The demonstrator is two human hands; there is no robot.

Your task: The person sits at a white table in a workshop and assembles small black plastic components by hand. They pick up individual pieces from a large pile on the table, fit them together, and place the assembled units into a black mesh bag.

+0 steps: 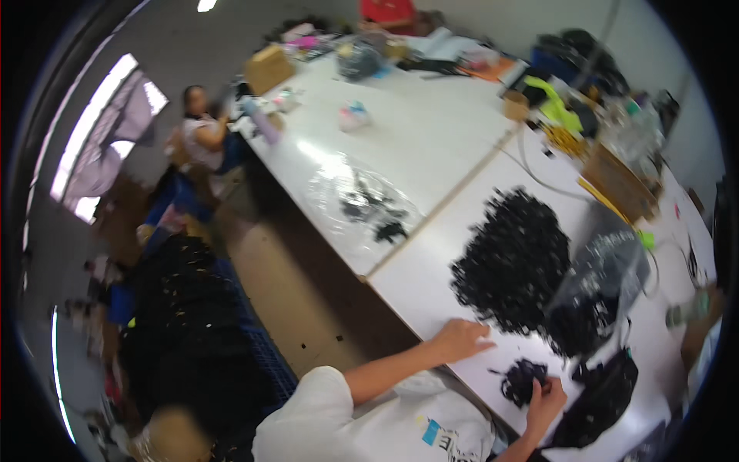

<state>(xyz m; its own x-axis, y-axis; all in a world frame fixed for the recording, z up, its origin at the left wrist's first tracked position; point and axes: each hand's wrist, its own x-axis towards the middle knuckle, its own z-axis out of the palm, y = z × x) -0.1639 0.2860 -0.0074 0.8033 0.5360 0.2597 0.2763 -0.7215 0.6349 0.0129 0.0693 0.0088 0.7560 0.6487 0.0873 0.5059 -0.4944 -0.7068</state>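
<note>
The left hand (459, 341) reaches in from the lower middle of the frame, forearm slanting up to the right, palm down over the table (431, 296), its fingers slightly spread and holding nothing visible. The right hand (545, 402) comes up from the lower edge, wrist bent, its fingers curled against the right side of a small black bunch (522, 383) (whether they pinch it, I cannot tell).

A clear bag (616, 258), right of centre, has black pieces in its lower part. Another clear bag (323, 181), flatter, lies near the middle of the frame with dark and silvery bits in or on it.

The bunch lies on the table at lower right, tangled and strip-like, with loose ends sticking out to its left. Above it spreads a much larger heap (512, 262) of black, curly-looking pieces, touching the first bag.
</note>
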